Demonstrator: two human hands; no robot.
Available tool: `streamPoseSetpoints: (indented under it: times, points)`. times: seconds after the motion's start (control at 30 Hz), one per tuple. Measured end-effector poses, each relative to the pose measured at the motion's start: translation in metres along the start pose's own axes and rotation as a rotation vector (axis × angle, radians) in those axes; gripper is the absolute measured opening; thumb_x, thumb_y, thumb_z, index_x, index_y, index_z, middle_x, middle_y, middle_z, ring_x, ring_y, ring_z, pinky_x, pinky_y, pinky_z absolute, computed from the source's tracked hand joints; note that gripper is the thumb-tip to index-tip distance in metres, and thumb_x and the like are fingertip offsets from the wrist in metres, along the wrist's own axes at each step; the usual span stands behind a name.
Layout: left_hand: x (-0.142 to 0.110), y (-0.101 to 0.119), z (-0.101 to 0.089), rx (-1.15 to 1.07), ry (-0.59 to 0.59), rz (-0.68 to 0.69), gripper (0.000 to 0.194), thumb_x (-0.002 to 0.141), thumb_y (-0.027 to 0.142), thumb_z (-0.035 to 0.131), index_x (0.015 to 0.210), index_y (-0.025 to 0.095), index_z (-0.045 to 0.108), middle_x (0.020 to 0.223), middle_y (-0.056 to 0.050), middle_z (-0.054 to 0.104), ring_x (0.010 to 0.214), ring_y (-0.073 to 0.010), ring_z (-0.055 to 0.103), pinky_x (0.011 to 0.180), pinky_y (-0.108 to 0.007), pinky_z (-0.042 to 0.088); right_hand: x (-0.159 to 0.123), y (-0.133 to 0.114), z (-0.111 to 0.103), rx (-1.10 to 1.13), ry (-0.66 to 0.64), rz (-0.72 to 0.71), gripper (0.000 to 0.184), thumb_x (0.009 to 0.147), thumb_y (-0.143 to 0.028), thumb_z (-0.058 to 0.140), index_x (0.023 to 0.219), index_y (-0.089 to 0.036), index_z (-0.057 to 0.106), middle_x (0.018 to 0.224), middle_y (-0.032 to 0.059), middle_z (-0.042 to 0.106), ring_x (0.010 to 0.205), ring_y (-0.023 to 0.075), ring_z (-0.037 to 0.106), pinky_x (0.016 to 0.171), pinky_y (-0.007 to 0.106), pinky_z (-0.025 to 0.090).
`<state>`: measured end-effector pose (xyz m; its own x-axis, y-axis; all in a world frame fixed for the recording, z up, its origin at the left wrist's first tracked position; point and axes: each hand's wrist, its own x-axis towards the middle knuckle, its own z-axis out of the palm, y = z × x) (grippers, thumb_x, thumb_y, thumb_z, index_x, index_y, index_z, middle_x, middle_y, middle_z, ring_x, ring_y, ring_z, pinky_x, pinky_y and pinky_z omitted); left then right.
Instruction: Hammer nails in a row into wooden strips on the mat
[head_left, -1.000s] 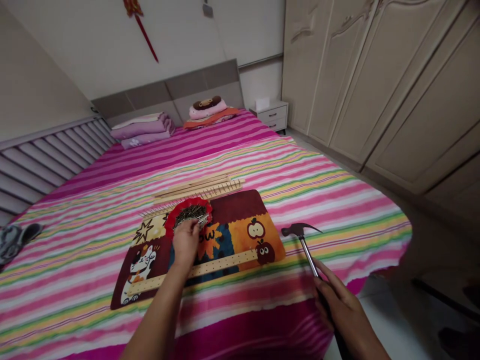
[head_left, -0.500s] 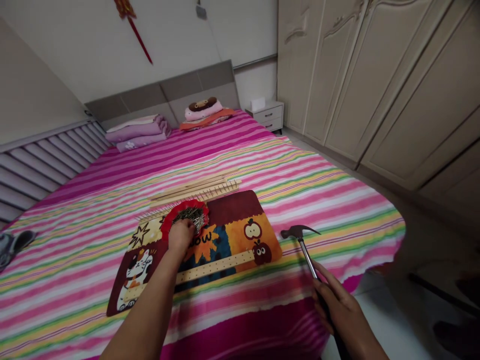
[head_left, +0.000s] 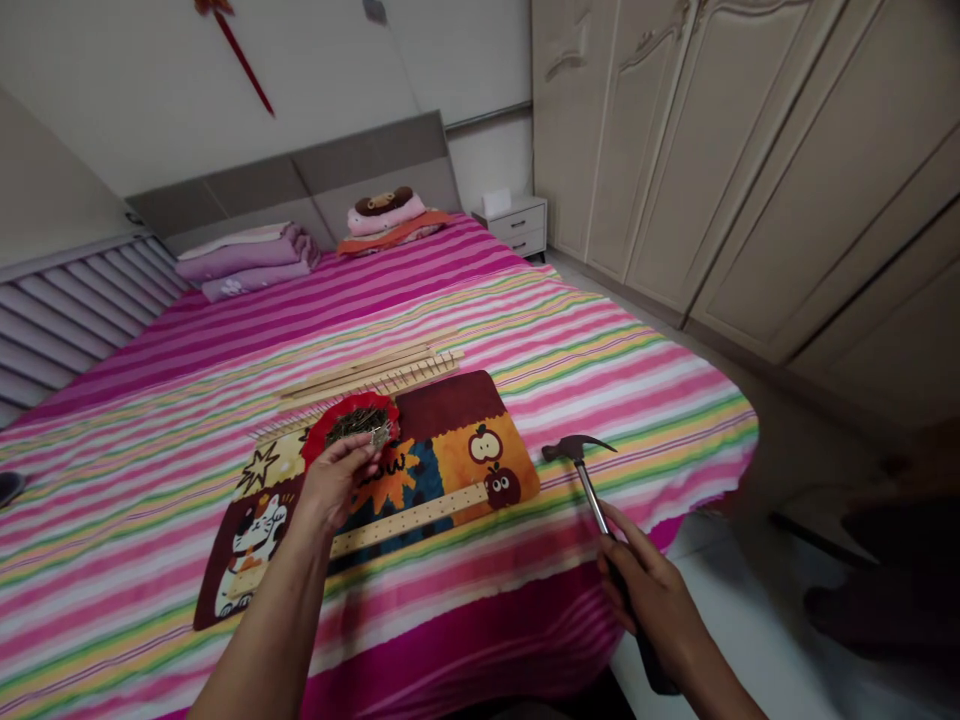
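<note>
My right hand (head_left: 651, 605) is wrapped round the dark handle of a claw hammer (head_left: 592, 490), its head pointing away from me above the striped sheet. My left hand (head_left: 339, 480) has thumb and fingers pinched together at the near edge of a red scalloped dish (head_left: 318, 432). Many thin nails (head_left: 358, 420) fill that dish. Whatever the left fingertips hold is too small to make out. Beneath the left arm, a pale wooden strip (head_left: 420, 515) with rows of small dots or holes lies across a patterned mat (head_left: 457, 400); the forearm hides part of it.
Behind the dish lie wooden strips with upright nails (head_left: 409, 378) and plain wooden strips (head_left: 360, 370). Folded bedding (head_left: 247, 265) rests by the headboard (head_left: 255, 190). A wardrobe (head_left: 675, 150) and a small bedside cabinet (head_left: 517, 225) stand beyond the bed.
My left hand has drawn back from among the nails to the dish's near edge, fingers pinched. The right hand keeps its hold on the hammer. The whole view has shifted slightly.
</note>
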<state>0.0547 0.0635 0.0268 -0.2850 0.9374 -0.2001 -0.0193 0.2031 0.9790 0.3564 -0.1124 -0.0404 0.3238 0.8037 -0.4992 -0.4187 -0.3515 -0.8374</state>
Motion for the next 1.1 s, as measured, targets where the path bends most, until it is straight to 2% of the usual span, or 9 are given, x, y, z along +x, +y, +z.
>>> streamPoseSetpoints:
  times: [0.1,0.2,0.4,0.6,0.73,0.9,1.1]
  points:
    - [-0.026,-0.007,0.011,-0.069,-0.109,-0.091,0.035,0.048,0.017,0.076,0.081,0.014,0.067,0.068,-0.002,0.066,0.063,-0.0119,0.063,0.056,-0.022,0.051,-0.002,-0.001,0.001,0.005,-0.01,-0.006,0.07,0.068,-0.041,0.066,0.132,-0.019,0.046,0.05,-0.0102,0.05,0.032,0.0055,0.036,0.029,0.016,0.024]
    - [-0.042,-0.017,0.021,-0.101,-0.148,-0.113,0.034,0.047,0.021,0.079,0.078,0.015,0.067,0.068,-0.001,0.067,0.064,-0.0125,0.063,0.059,-0.024,0.052,-0.006,-0.002,0.003,0.007,0.005,-0.012,0.071,0.068,-0.04,0.066,0.132,-0.019,0.047,0.052,-0.0101,0.049,0.033,0.0056,0.037,0.029,0.016,0.025]
    - [-0.057,-0.037,0.041,0.035,-0.15,-0.028,0.036,0.045,0.035,0.081,0.071,0.015,0.065,0.068,0.002,0.065,0.058,-0.0076,0.056,0.055,-0.02,0.046,-0.008,0.002,0.004,-0.018,0.0,-0.038,0.068,0.07,-0.04,0.064,0.132,-0.019,0.046,0.054,-0.0097,0.05,0.034,0.0049,0.036,0.028,0.014,0.026]
    - [-0.064,-0.053,0.065,0.038,-0.224,-0.031,0.041,0.044,0.043,0.078,0.069,0.015,0.06,0.056,0.003,0.06,0.051,-0.0079,0.052,0.052,-0.021,0.044,-0.007,0.005,0.005,0.005,-0.006,-0.034,0.071,0.068,-0.041,0.066,0.132,-0.018,0.046,0.053,-0.0098,0.051,0.033,0.0056,0.037,0.028,0.016,0.026]
    - [-0.059,-0.069,0.067,0.128,-0.212,-0.017,0.041,0.047,0.045,0.076,0.069,0.015,0.061,0.053,0.004,0.057,0.046,-0.0069,0.048,0.043,-0.019,0.036,-0.011,0.002,0.007,0.004,-0.02,-0.042,0.069,0.07,-0.039,0.065,0.133,-0.017,0.046,0.053,-0.0096,0.051,0.033,0.0054,0.036,0.028,0.016,0.025]
    - [-0.057,-0.081,0.065,0.142,-0.201,0.014,0.039,0.049,0.045,0.076,0.07,0.016,0.062,0.06,0.003,0.059,0.051,-0.0074,0.051,0.051,-0.02,0.04,-0.013,0.002,0.01,0.009,-0.024,-0.03,0.07,0.07,-0.04,0.067,0.133,-0.017,0.046,0.052,-0.0098,0.049,0.032,0.0054,0.035,0.029,0.016,0.025]
    - [-0.061,-0.083,0.065,0.287,-0.194,0.104,0.029,0.059,0.044,0.068,0.071,0.018,0.064,0.054,0.004,0.056,0.051,-0.0095,0.051,0.051,-0.021,0.04,-0.014,0.006,0.011,-0.01,-0.042,-0.029,0.071,0.07,-0.043,0.067,0.134,-0.019,0.046,0.05,-0.0093,0.049,0.031,0.005,0.032,0.029,0.016,0.022]
